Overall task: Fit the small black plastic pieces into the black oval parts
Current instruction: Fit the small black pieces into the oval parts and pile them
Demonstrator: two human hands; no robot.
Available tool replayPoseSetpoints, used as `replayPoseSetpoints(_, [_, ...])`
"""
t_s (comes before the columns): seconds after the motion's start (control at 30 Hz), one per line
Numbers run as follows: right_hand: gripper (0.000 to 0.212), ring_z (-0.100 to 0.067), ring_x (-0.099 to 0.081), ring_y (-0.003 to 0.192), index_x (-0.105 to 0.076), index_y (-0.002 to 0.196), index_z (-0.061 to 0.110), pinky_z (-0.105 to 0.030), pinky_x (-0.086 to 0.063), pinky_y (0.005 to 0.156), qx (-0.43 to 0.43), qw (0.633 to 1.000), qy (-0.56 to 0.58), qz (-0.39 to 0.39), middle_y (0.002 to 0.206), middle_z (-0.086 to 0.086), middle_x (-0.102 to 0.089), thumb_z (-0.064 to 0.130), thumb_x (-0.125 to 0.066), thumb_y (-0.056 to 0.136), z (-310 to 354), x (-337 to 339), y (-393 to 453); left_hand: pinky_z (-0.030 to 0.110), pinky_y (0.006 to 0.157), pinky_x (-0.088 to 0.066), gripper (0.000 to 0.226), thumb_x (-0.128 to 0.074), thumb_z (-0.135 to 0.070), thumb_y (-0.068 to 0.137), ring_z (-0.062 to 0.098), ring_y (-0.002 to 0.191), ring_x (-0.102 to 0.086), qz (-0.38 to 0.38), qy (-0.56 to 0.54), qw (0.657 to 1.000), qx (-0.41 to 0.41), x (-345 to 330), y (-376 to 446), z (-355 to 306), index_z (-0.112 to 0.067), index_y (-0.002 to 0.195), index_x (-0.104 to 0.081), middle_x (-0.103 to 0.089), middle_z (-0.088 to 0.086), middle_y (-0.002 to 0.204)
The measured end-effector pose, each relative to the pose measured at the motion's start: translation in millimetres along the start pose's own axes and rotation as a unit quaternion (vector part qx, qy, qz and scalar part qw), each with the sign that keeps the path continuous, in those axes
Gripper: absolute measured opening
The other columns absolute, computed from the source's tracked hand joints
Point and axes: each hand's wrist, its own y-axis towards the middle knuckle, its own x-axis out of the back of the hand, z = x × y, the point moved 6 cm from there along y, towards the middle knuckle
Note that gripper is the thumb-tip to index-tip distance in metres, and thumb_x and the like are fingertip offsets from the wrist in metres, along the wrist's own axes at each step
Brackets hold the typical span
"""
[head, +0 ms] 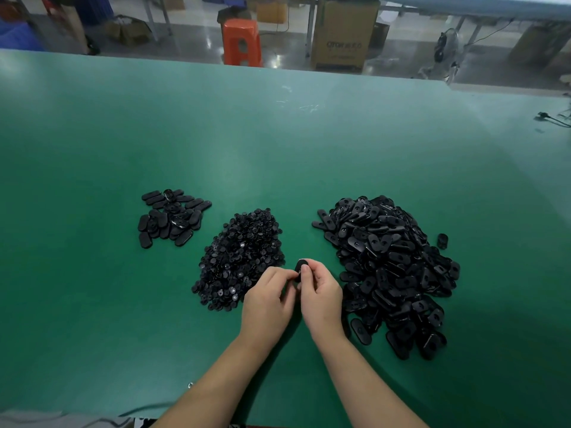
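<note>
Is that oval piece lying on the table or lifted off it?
Lifted: both hands, left and right, pinch the oval part above the green table.

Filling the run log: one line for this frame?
step: fitting | left hand: pinches oval part | right hand: holds same | piles: untouched

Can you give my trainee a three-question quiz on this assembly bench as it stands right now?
1. True or false: the pile of small round pieces lies between the small stack of oval parts and the big heap of oval parts.
2. Which heap is nearest the right hand?
A. the small stack of oval parts
B. the big heap of oval parts
C. neither; the table is bare on that side
3. Fill in: the fingers of both hands, left hand included, hold one black ____ part above the table.

Key: 1 true; 2 B; 3 oval
</note>
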Motion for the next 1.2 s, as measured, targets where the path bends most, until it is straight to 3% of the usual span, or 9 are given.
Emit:
replayPoseSetpoints(0.2, [0.022,0.015,-0.062,0.064,-0.064,0.122,0.006,-0.003,-0.045,0.059,0.025,0.999,-0.024,-0.010,0.080,0.014,-0.063,0.009,-0.051,0.105,-4,-1,2,0.034,0.062,-0.057,0.014,-0.064,-0.016,0.092,0.011,0.077,-0.067,-0.009,0.026,1.000,0.005,8,0,-1,-0.017,0.103,-0.073,-0.068,-0.009,0.099])
replayPoseSetpoints(0.33, [0.018,-0.007,-0.068,0.059,-0.065,0.117,0.013,-0.013,-0.051,0.055,0.007,1.000,-0.018,-0.014,0.076,-0.001,-0.070,0.013,-0.053,0.104,-16,-5,7,0.028,0.053,-0.051,0.019,-0.075,-0.017,0.088,0.014,0.068,-0.065,0.005,0.127,0.992,0.026,25,7,14,-0.018,0.107,-0.074,-0.065,-0.004,0.101])
replayPoseSetpoints(0.43, [0.018,-0.013,-0.069,0.060,-0.065,0.112,0.025,-0.025,-0.058,0.058,0.013,0.999,-0.021,-0.021,0.077,0.000,-0.071,0.015,-0.054,0.103,-20,-6,9,0.033,0.057,-0.049,0.027,-0.076,-0.031,0.087,0.024,0.080,-0.063,0.017,0.230,0.970,0.077,44,16,36,-0.015,0.109,-0.074,-0.060,0.003,0.100])
replayPoseSetpoints(0.53, [0.023,-0.012,-0.069,0.060,-0.060,0.105,0.039,-0.026,-0.059,0.059,0.023,0.999,-0.028,-0.019,0.076,0.001,-0.071,0.017,-0.053,0.104,-21,-7,9,0.032,0.057,-0.046,0.038,-0.070,-0.044,0.091,0.025,0.084,-0.062,0.025,0.275,0.954,0.119,61,20,51,-0.017,0.117,-0.072,-0.059,0.002,0.101])
replayPoseSetpoints(0.7, [0.020,-0.012,-0.068,0.060,-0.060,0.109,0.036,-0.029,-0.060,0.061,0.028,0.999,-0.040,-0.018,0.071,0.003,-0.071,0.018,-0.053,0.104,-23,-7,9,0.030,0.057,-0.048,0.038,-0.062,-0.055,0.093,0.018,0.075,-0.062,0.052,0.283,0.943,0.170,67,20,60,-0.025,0.115,-0.071,-0.061,-0.006,0.098])
replayPoseSetpoints(0.97, [0.018,-0.011,-0.067,0.059,-0.061,0.112,0.032,-0.034,-0.061,0.064,0.039,0.998,-0.051,-0.005,0.076,0.010,-0.071,0.019,-0.053,0.104,-24,-9,10,0.028,0.060,-0.045,0.014,-0.062,-0.040,0.097,0.015,0.080,-0.062,0.078,0.273,0.940,0.189,62,24,59,-0.032,0.102,-0.071,-0.059,-0.011,0.093])
replayPoseSetpoints(1.1, [0.018,-0.009,-0.067,0.059,-0.062,0.112,0.030,-0.025,-0.058,0.060,0.039,0.998,-0.045,-0.005,0.073,0.004,-0.071,0.017,-0.053,0.104,-24,-8,10,0.032,0.066,-0.052,0.009,-0.064,-0.036,0.095,0.016,0.082,-0.063,0.071,0.240,0.949,0.193,63,28,59,-0.028,0.097,-0.069,-0.065,-0.010,0.092])
replayPoseSetpoints(1.2, [0.018,-0.010,-0.067,0.059,-0.060,0.110,0.031,-0.023,-0.057,0.059,0.039,0.998,-0.040,-0.008,0.069,0.001,-0.069,0.017,-0.053,0.104,-23,-7,10,0.032,0.063,-0.052,0.008,-0.070,-0.031,0.092,0.013,0.072,-0.062,0.045,0.183,0.963,0.193,66,30,57,-0.025,0.087,-0.066,-0.066,-0.011,0.080])
